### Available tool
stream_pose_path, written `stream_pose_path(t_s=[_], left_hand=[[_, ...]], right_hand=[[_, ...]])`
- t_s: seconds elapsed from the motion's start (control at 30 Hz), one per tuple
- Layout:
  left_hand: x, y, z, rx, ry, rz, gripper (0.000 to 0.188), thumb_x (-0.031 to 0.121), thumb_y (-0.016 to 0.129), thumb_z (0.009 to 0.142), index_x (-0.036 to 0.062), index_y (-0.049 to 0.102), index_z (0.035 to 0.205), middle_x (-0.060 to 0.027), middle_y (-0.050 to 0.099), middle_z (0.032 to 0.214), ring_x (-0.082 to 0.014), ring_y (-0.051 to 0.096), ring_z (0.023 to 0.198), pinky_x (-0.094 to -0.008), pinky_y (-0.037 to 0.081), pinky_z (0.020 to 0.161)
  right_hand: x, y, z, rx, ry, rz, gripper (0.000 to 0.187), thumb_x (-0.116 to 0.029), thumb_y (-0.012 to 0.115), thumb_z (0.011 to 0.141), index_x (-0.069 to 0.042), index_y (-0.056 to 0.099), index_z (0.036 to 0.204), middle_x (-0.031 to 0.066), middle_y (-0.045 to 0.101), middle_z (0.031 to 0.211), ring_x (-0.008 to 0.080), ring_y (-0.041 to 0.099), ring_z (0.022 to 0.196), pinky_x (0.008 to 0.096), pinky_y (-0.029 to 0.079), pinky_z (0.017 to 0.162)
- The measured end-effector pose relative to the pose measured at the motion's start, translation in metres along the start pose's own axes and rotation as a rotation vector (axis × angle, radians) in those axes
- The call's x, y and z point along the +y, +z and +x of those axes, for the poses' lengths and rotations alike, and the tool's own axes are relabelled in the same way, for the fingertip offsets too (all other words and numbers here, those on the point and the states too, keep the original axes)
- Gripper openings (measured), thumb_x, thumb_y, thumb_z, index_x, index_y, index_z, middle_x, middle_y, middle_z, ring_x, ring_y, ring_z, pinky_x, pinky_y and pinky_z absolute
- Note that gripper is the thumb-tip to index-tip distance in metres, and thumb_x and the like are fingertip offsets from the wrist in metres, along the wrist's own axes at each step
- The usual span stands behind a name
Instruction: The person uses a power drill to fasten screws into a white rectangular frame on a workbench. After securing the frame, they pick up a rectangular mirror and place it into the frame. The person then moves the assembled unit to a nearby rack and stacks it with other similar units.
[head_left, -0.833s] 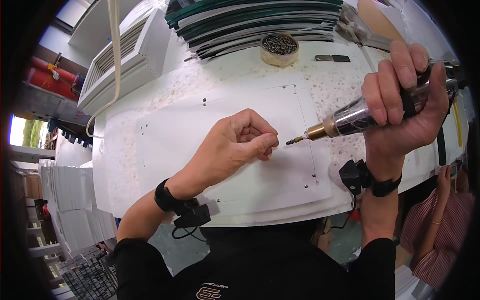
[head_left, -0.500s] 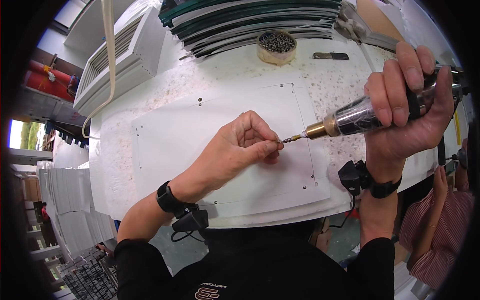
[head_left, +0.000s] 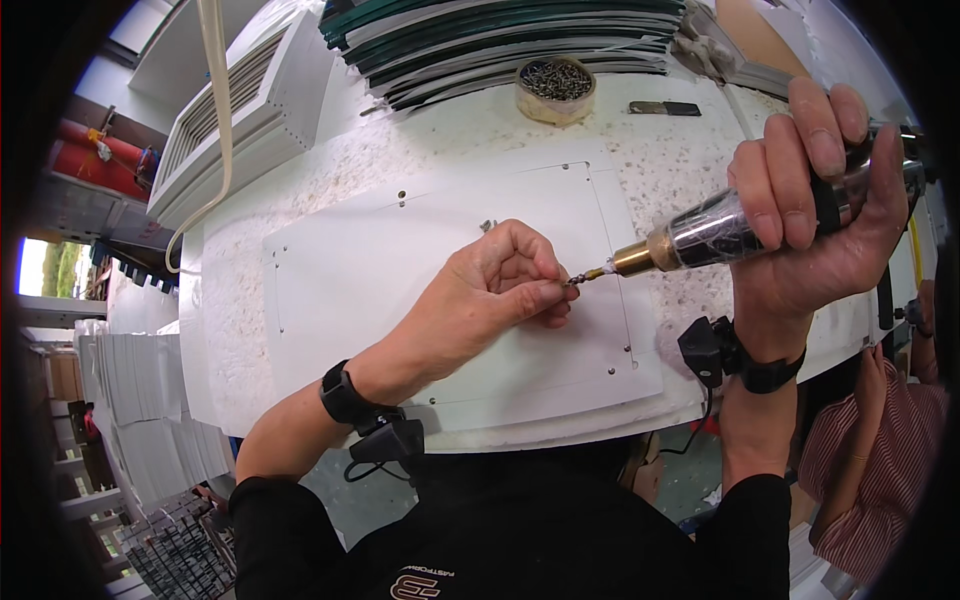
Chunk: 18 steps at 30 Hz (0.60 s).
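Note:
My right hand (head_left: 805, 215) grips a power screwdriver (head_left: 705, 232) with a clear-wrapped metal body and brass-coloured nose, held tilted above the work and pointing left. At its bit tip my left hand (head_left: 500, 285) pinches a small screw (head_left: 571, 283) between thumb and forefinger; the fingers partly cover it. Under both lies a white panel (head_left: 350, 300), flat on the bench, with screws and holes along its edges and thin lines near its right side. A few loose screws (head_left: 488, 226) rest on the panel just beyond my left knuckles.
A round tub of screws (head_left: 555, 85) stands at the back, a small dark flat tool (head_left: 664, 108) to its right. Behind are stacked dark green and white sheets (head_left: 520, 45). White louvred frames (head_left: 245, 110) and a hanging hose (head_left: 222, 130) are at left. A person in stripes (head_left: 870, 470) works at right.
My left hand has shifted slightly to the right, and loose screws show beyond its knuckles. The screwdriver stays nearly still, its bit still at my left fingertips.

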<state>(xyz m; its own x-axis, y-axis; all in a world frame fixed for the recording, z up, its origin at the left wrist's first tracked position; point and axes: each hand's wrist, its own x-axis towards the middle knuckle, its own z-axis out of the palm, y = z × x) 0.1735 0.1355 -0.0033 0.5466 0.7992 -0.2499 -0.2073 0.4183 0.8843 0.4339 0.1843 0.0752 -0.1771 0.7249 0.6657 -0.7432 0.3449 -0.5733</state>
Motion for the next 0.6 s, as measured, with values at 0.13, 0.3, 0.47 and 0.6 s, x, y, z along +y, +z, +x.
stream_pose_path(t_s=[0.13, 0.3, 0.47, 0.6], left_hand=[[0.008, 0.006, 0.000, 0.048, -0.028, 0.095, 0.014, 0.009, 0.064, 0.102, 0.0032, 0.056, 0.112, -0.0087, 0.071, 0.105, -0.0132, 0.070, 0.093, -0.0285, 0.059, 0.086], [0.025, 0.009, 0.017, 0.112, -0.005, 0.368, 0.020, 0.010, 0.064, 0.103, -0.0024, 0.062, 0.118, -0.0111, 0.072, 0.104, -0.0143, 0.071, 0.092, -0.0281, 0.059, 0.086], [0.031, 0.004, 0.050, 0.209, 0.411, 0.928, 0.017, 0.008, 0.066, 0.097, 0.0033, 0.073, 0.111, -0.0046, 0.070, 0.120, -0.0162, 0.064, 0.102, -0.0313, 0.052, 0.086], [0.025, -0.009, 0.075, 0.231, 0.542, 1.127, 0.019, 0.006, 0.064, 0.094, 0.0029, 0.074, 0.111, -0.0083, 0.067, 0.126, -0.0219, 0.060, 0.110, -0.0338, 0.050, 0.089]], right_hand=[[0.002, 0.007, 0.001, 0.026, -0.018, -0.008, 0.026, -0.030, 0.048, 0.108, -0.005, 0.046, 0.100, 0.0036, 0.048, 0.087, 0.0080, 0.041, 0.049, 0.0256, 0.044, 0.047], [0.004, 0.008, 0.017, -0.031, -0.036, -0.159, 0.029, -0.033, 0.042, 0.109, -0.005, 0.048, 0.103, 0.0034, 0.047, 0.088, 0.0072, 0.040, 0.051, 0.0247, 0.041, 0.047], [0.017, 0.035, 0.048, 0.136, -0.055, -0.464, 0.042, -0.040, 0.053, 0.105, -0.006, 0.049, 0.080, 0.0029, 0.051, 0.064, 0.0096, 0.047, 0.040, 0.0247, 0.039, 0.038], [0.035, 0.041, 0.062, 0.155, 0.060, -0.491, 0.040, -0.038, 0.061, 0.101, -0.005, 0.053, 0.080, 0.0026, 0.053, 0.066, 0.0087, 0.048, 0.043, 0.0242, 0.039, 0.041]])
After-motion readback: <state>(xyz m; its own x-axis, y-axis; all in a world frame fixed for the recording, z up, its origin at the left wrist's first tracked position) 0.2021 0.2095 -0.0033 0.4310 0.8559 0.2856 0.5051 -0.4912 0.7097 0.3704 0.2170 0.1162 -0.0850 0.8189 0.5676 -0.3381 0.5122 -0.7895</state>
